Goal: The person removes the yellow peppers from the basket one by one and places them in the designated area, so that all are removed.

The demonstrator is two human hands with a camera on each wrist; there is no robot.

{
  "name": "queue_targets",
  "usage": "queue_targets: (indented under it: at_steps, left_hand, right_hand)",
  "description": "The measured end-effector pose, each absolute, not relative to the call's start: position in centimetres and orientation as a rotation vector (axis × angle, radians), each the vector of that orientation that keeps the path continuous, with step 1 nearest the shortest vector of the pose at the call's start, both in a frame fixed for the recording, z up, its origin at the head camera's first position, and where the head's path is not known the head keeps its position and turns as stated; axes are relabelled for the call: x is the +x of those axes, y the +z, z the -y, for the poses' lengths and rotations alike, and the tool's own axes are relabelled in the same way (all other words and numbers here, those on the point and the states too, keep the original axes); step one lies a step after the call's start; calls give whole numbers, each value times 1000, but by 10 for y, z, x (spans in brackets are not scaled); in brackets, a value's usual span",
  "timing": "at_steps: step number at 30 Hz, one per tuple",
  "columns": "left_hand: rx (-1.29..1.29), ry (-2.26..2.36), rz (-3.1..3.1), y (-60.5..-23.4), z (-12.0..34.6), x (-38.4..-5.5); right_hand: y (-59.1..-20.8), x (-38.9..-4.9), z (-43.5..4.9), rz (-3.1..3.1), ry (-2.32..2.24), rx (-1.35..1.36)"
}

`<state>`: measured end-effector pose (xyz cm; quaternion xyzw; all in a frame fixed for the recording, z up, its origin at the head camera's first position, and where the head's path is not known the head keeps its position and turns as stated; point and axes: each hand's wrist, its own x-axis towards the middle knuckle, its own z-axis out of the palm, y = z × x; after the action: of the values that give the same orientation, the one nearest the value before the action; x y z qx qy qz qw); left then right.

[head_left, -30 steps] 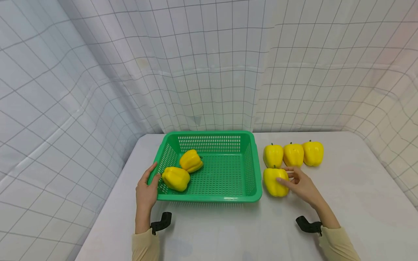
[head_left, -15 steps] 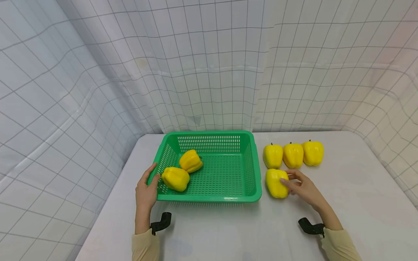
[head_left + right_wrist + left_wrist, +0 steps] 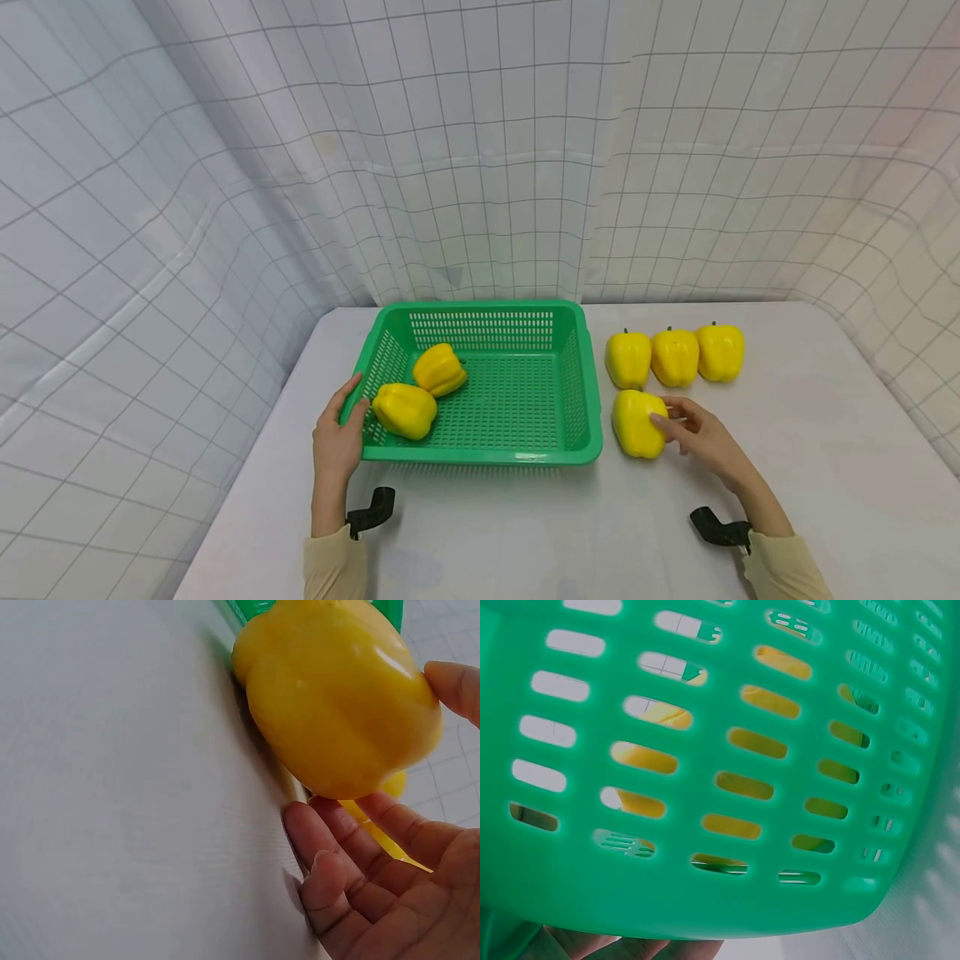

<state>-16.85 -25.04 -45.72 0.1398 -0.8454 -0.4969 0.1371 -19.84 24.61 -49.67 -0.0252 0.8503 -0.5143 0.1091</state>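
Note:
My left hand point(image 3: 337, 437) holds the left rim of a green plastic basket point(image 3: 480, 457); its fingertips show at the basket's edge in the left wrist view. Inside the basket, on the left, lie two yellow bell peppers, a front one point(image 3: 405, 411) and a back one point(image 3: 439, 370). To the right of the basket, my right hand point(image 3: 701, 437) pinches another yellow bell pepper point(image 3: 636, 425) from its right side. In the right wrist view, the thumb point(image 3: 456, 688) is at one side of that pepper and the fingertips are at its lower end, close to the table.
Behind the right hand, three yellow bell peppers stand in a row: left point(image 3: 628, 360), middle point(image 3: 675, 358) and right point(image 3: 721, 353). A white cloth covers the table point(image 3: 525, 533). Gridded white curtains point(image 3: 480, 167) enclose the back and sides.
The right hand has shifted slightly right and toward me with its pepper, which has tilted so its stem no longer shows. Left hand and basket stay in place.

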Motion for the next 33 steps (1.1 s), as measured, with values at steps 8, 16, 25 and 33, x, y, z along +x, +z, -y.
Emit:
queue_targets:
  at_steps: [8,16,25,33]
  left_hand:
    - [402,-1440,2443,-458,250,-168]
    - [410,-1425,2454,-457,251,-169]
    - [410,-1429,2441,-456,250,-170]
    - [415,-1410,2449,-457,250,-169]
  right_hand:
    - [-499,-198,-250,-2499,-1487,-86]
    - [-498,-197,-249,-2486,-1478,-118]
    - [-497,-196,-246,-2523,-1470,-92]
    - [-497,-194,-245,-2607,-1409,-86]
